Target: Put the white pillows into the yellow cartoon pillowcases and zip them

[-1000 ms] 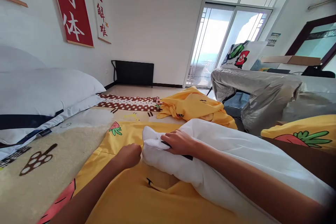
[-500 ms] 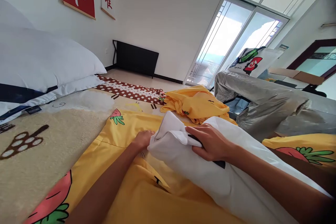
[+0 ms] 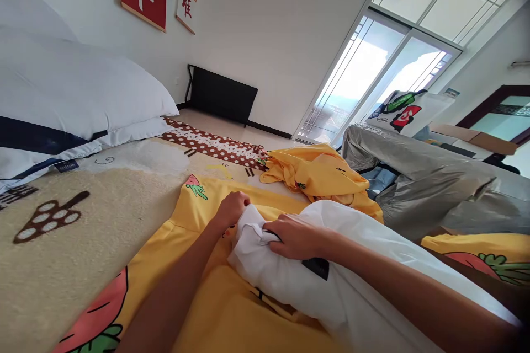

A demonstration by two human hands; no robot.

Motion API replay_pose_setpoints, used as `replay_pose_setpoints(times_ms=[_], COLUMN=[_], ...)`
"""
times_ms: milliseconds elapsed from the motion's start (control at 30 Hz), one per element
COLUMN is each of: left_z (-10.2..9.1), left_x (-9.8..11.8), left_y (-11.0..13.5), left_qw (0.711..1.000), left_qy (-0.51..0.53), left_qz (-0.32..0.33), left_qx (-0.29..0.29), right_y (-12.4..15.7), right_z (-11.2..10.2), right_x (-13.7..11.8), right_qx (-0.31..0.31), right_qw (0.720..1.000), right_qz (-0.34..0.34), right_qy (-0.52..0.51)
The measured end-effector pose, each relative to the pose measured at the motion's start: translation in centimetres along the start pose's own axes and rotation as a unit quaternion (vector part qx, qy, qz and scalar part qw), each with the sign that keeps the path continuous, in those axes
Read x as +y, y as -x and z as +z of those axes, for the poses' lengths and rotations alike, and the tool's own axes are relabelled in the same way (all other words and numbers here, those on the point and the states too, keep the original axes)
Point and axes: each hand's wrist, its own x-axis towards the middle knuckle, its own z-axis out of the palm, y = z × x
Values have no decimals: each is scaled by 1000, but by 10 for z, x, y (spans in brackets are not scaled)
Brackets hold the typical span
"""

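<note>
A white pillow (image 3: pixel 351 287) with a black label lies across the front right, its far corner bunched up. My right hand (image 3: pixel 292 237) is closed around the fabric near that corner. Beneath it spreads a yellow fabric cover (image 3: pixel 199 281) printed with pink carrots and green leaves, and the pillow's corner rests at a fold in it. Just left of that corner, my left hand (image 3: pixel 233 209) is closed on the yellow cover; its fingertips are hidden, and it seems to touch the white corner too.
White pillows (image 3: pixel 83 88) with a navy band lie at the left on a beige fleece blanket (image 3: pixel 103 220). Beyond the cover is a crumpled yellow cloth (image 3: pixel 318 171). Grey plastic sheeting (image 3: pixel 430 182), a printed bag (image 3: pixel 408 110) and a cardboard box (image 3: pixel 476 138) stand right.
My right hand has moved the pillow's corner left toward my left hand, which has risen slightly along the yellow cover. The view has shifted a little.
</note>
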Motion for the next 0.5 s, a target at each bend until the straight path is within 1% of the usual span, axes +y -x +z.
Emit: replay_pose_setpoints(times_ms=[100, 200, 267, 367, 433, 500], left_z=[0, 0, 0, -1, 0, 3], left_x=[7, 14, 19, 30, 39, 48], left_y=[0, 2, 5, 11, 17, 24], left_qw=[999, 999, 1000, 998, 995, 990], left_qy=[40, 47, 27, -34, -83, -128], left_qz=[-1, 1, -6, -21, -16, 4], left_qx=[6, 8, 15, 40, 55, 64], right_y=[-17, -41, -55, -67, -70, -72], right_z=[9, 23, 31, 43, 51, 61], right_x=[0, 0, 0, 2, 3, 3], right_qx=[-26, -47, -26, 26, 48, 68], right_qw=[1000, 999, 999, 999, 998, 995], right_qz=[-8, -13, -20, -11, 11, 30], right_qy=[8, 5, 12, 29, 43, 64])
